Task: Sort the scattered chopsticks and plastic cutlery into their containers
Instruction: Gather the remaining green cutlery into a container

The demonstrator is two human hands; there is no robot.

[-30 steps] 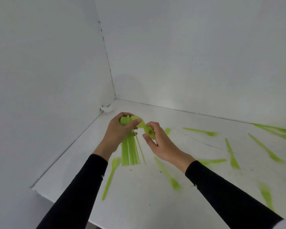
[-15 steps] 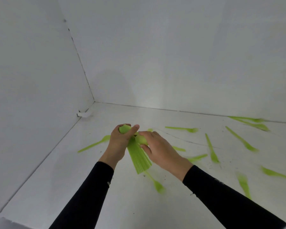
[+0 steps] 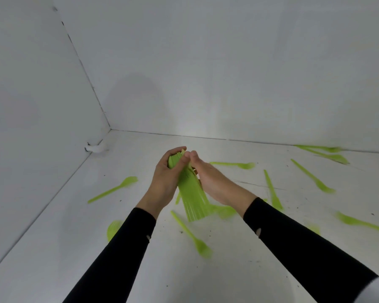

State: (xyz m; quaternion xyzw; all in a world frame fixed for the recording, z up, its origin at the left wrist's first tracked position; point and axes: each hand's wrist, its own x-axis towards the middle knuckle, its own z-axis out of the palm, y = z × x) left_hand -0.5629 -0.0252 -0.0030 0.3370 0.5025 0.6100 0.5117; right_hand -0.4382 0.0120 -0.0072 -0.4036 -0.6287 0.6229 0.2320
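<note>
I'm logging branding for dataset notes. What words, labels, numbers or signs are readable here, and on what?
None readable.
The bundle of green cutlery held between the left hand and right hand: no print visible.
The scattered green pieces: motion-blurred, no markings discernible.
The white surface and walls: only dark specks, no writing.

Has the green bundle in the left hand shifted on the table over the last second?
Yes. The green bundle, gripped by the left hand, has moved right, farther from the white lump.
</note>
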